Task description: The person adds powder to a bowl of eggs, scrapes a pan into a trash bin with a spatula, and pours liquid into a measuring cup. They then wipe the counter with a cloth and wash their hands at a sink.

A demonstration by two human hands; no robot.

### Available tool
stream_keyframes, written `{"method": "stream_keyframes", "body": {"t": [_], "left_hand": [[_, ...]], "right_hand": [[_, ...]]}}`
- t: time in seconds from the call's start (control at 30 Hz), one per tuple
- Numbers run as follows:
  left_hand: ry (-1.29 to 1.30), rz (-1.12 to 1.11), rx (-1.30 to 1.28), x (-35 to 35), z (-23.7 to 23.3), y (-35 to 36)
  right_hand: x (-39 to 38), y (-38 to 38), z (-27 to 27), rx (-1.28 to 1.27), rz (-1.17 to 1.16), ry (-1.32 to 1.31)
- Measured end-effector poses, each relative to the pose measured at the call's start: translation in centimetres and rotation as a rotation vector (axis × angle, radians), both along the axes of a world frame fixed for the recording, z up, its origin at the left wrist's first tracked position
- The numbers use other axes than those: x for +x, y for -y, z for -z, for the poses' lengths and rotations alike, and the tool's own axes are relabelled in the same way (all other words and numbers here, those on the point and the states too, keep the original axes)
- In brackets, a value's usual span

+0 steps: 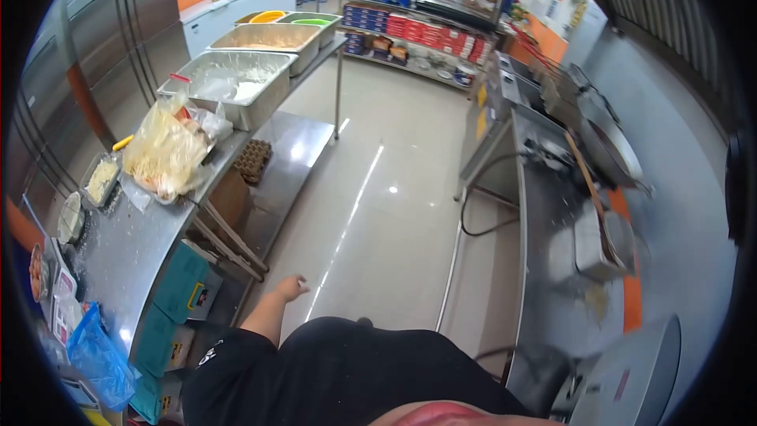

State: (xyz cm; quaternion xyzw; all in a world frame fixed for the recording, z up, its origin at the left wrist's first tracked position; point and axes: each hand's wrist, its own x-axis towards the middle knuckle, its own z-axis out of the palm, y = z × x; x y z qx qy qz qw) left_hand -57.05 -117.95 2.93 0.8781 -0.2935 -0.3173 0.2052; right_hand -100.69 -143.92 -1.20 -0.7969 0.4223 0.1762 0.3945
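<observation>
My left hand [293,288] hangs in front of my body, over the tiled floor between the two rows of counters. Its fingers are loosely bent and a little apart, and I see nothing held in them. It touches no surface. Nearest to it, on the left, are the legs of the steel work table [118,244] and the teal-fronted boxes [177,288] under that table. My right hand is out of view.
On the left table are a plastic bag of food [169,146], a tray of shredded food [102,180], a blue bag [101,359] and a deep steel pan [244,83]. A steel counter [544,229] with a wok [611,150] runs along the right. Stocked shelves [418,31] stand ahead.
</observation>
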Motion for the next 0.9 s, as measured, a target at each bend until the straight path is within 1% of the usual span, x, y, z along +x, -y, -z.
{"method": "stream_keyframes", "body": {"t": [0.07,0.1,0.13,0.17,0.2,0.23,0.27,0.3,0.33,0.37,0.4,0.47,0.53,0.57,0.63,0.67,0.7,0.73,0.77,0.8,0.83,0.87,0.9], "left_hand": [[0.074,0.080,0.158,1.4,-1.2,0.7],[-0.028,-0.018,0.155,2.7,-1.0,0.6],[-0.055,-0.109,0.145,4.1,-0.2,0.2],[-0.083,-0.202,0.124,5.5,1.2,-0.8],[-0.031,-0.302,0.135,6.4,2.0,-1.8],[-0.023,-0.434,0.152,7.1,2.8,-3.2],[-0.005,-0.511,0.175,7.9,5.8,-5.4],[-0.056,-0.560,0.287,8.0,5.4,-6.5],[-0.139,-0.559,0.471,8.3,5.1,-6.9],[-0.199,-0.574,0.553,9.1,4.5,-6.2],[-0.238,-0.596,0.591,10.6,4.3,-5.1],[-0.286,-0.572,0.633,15.8,4.6,-1.2],[-0.324,-0.490,0.632,22.1,5.3,5.2],[-0.323,-0.419,0.620,26.2,5.4,9.5],[-0.291,-0.217,0.559,35.8,5.4,21.2],[-0.256,-0.116,0.503,40.4,3.6,27.9],[-0.190,0.109,0.519,46.4,4.4,35.1],[-0.009,0.135,0.301,50.6,4.0,41.6],[0.085,0.200,0.159,55.5,5.6,48.1],[0.101,0.252,0.075,58.3,1.5,55.1],[0.154,0.270,0.043,61.1,-0.2,61.2],[0.236,0.276,-0.057,63.8,-0.6,66.6],[0.277,0.256,-0.143,64.8,-4.0,70.9]], "right_hand": [[8.5,7.5,-2.2,-0.028,-0.058,0.040],[13.8,10.5,-4.6,-0.010,-0.009,0.081],[18.3,16.0,-0.6,0.053,0.119,0.242],[23.5,19.3,-3.9,0.154,0.277,0.382],[28.7,22.0,-8.1,0.201,0.321,0.473],[33.2,25.4,-9.8,0.179,0.244,0.532],[37.4,28.5,-11.0,0.161,0.164,0.593],[41.3,31.1,-12.1,0.163,0.118,0.585],[44.6,33.5,-13.1,0.061,0.039,0.625],[47.7,35.7,-13.6,-0.043,-0.025,0.671],[50.1,37.5,-12.6,-0.046,-0.019,0.675],[52.4,41.3,-10.4,-0.401,-0.195,0.548],[51.8,43.2,-7.9,-0.404,-0.193,0.378],[50.8,44.7,-5.5,-0.288,-0.223,0.273],[48.9,46.2,-8.2,-0.088,-0.338,-0.153],[45.8,49.2,-2.8,-0.073,-0.464,-0.070],[44.0,50.6,-1.6,-0.059,-0.390,-0.147],[43.1,52.2,-1.7,-0.052,-0.247,-0.214],[42.4,53.7,-1.7,-0.042,-0.113,-0.266],[42.0,55.3,-1.5,-0.037,-0.001,-0.308],[42.4,57.0,-1.2,-0.029,0.083,-0.336],[43.1,58.9,-0.8,-0.025,0.138,-0.362],[44.4,61.0,-0.3,-0.029,0.171,-0.385]]}}
